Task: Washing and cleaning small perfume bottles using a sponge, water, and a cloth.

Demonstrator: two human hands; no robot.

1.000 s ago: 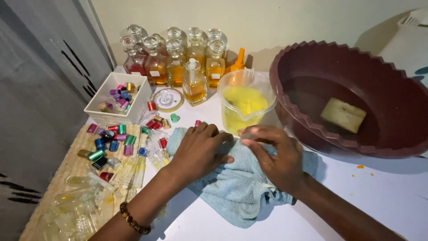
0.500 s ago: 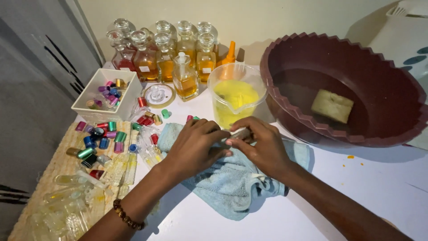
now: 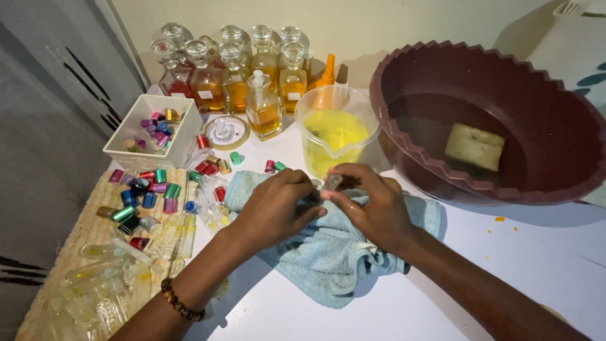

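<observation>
Two hands at a small glass vial over a blue towel

The left hand [image 3: 278,205] and right hand [image 3: 372,205] meet on a small clear vial [image 3: 331,183], fingers closed around it, resting on the light blue towel [image 3: 328,259] on the white desk [image 3: 505,252]. Just beyond stands a clear jug of yellow liquid [image 3: 334,132]; far right, a maroon basin [image 3: 442,69] holds water and a sponge [image 3: 475,146]. To the left — coloured caps [image 3: 148,189], a white box [image 3: 136,129] and stoppered glass bottles [image 3: 233,76].

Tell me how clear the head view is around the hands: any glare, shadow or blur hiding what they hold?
Head view: even, warm indoor light, no strong glare. The small vial between the left hand and right hand is slightly blurred and mostly covered by fingers. Soft shadow falls under the forearms onto the blue towel; the bottles behind stay sharp.
</observation>
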